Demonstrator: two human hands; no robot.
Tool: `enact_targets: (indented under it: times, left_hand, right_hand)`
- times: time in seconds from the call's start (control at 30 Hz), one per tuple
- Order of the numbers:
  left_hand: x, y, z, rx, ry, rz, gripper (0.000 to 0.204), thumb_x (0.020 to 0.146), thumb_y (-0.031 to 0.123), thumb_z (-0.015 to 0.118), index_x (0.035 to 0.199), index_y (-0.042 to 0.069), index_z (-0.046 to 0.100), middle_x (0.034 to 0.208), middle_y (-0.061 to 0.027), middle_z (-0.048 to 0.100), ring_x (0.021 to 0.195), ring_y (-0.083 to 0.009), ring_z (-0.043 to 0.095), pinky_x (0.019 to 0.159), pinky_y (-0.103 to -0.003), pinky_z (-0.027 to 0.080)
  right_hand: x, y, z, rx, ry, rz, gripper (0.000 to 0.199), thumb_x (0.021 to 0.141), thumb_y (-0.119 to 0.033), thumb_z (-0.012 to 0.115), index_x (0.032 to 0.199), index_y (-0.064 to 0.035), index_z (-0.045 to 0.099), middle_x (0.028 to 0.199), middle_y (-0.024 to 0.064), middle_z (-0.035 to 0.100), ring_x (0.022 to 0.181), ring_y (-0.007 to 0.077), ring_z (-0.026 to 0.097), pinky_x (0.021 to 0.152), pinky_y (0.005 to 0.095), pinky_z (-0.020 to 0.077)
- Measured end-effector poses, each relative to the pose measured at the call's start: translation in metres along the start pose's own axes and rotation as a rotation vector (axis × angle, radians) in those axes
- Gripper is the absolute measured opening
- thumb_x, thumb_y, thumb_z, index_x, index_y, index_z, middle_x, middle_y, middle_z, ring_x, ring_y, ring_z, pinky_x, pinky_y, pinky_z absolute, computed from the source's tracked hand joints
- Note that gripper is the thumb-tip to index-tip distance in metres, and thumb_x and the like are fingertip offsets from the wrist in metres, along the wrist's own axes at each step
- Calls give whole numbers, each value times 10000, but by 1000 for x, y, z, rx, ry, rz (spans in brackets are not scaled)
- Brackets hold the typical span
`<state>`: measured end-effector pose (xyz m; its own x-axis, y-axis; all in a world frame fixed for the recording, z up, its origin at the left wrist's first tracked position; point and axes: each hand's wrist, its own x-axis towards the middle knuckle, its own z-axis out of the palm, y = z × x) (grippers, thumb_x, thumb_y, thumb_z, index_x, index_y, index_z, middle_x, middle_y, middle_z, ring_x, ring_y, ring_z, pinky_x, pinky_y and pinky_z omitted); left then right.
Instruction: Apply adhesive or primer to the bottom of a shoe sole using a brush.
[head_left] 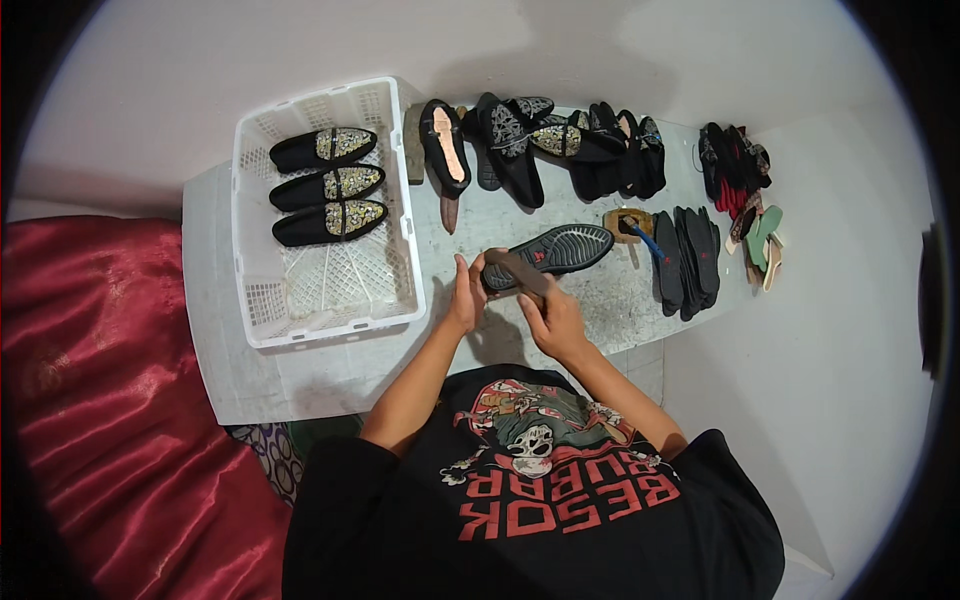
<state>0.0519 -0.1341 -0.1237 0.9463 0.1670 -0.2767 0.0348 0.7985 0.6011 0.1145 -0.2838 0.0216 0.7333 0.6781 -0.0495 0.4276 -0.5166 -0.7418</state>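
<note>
In front of me a black shoe point(560, 248) is turned sole up, its ribbed outsole showing with a small red mark. My left hand point(468, 292) grips it at the heel end, fingers partly hidden behind it. My right hand point(555, 325) is closed round a brown flat bar point(518, 270), whose far end lies over the heel of the sole. Whether the bar presses on the sole or hovers just above it, I cannot tell. Beyond the shoe's toe sits a yellowish pot point(618, 222) with a blue-handled brush point(642, 236) in it.
At left, a white plastic basket point(420, 290) holds three black shoes point(330, 222) with glittery uppers. More black shoes point(512, 150) line the table's back. Several black soles point(688, 262) lie at right, near green and beige pieces point(765, 240). Red cloth point(120, 400) drapes beside the table.
</note>
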Motion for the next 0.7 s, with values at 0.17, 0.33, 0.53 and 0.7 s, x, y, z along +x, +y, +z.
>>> enact_targets:
  times: [0.17, 0.33, 0.53, 0.7]
  left_hand:
    - [5, -5, -7, 42, 20, 18, 872, 988, 825, 148, 1433, 188, 545, 1265, 12, 656, 1149, -140, 601, 902, -348, 456]
    - [3, -7, -9, 63, -20, 12, 830, 1005, 804, 149, 1392, 200, 566, 1287, 28, 644, 1154, -127, 592, 847, -318, 431]
    - [7, 0, -3, 68, 10, 27, 858, 1011, 795, 165, 1461, 159, 524, 1397, -24, 595, 1278, -178, 557, 1002, -359, 439]
    - [1, 2, 2, 77, 11, 21, 745, 1070, 680, 252, 1540, 137, 451, 1448, -47, 562, 1310, -182, 541, 1075, -373, 420]
  right_hand:
    - [0, 3, -2, -32, 53, -31, 237, 980, -199, 662, 1120, -13, 617, 772, 176, 646, 690, 388, 667, 617, 431, 503]
    - [-1, 13, -12, 126, 162, -288, 285, 992, -198, 632, 1198, -2, 611, 791, 184, 658, 726, 431, 670, 671, 443, 526]
    - [4, 33, -7, -69, 25, 19, 305, 1015, -304, 612, 1110, -17, 576, 767, 233, 665, 745, 474, 668, 638, 495, 504]
    - [12, 19, -12, -59, 90, 26, 333, 1017, -361, 620, 1071, -36, 570, 761, 239, 663, 731, 471, 672, 619, 528, 482]
